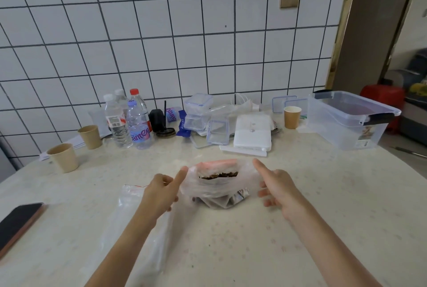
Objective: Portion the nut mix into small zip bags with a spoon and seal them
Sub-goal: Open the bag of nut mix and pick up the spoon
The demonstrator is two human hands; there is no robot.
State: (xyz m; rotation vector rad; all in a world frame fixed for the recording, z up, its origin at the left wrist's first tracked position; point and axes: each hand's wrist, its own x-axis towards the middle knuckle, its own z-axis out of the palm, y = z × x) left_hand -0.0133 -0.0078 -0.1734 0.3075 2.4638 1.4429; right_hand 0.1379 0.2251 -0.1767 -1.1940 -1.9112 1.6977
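Two hands frame one crumpled clear plastic bag [217, 188] at the middle of the pale bench [300, 194]; its mouth gapes toward the camera and shows a dark brown nut mix [219, 175] under a pinkish upper rim. One left hand [159, 190] grips the bag's left edge, fingers curled under and forefinger stretched along the plastic. One right hand [278, 186] lies released at the bag's right side, thumb up and fingers straight, touching the plastic. One stack of empty zip bags [136, 212] with a red strip at the top lies flat under the left forearm. One dark phone [19, 223] rests at the left edge. Three paper cups stand about: two at the left [63, 157] [90, 136], one at the right [292, 117]. Three water bottles [136, 122] stand by the tiled wall, and one large clear storage box [346, 122] sits far right
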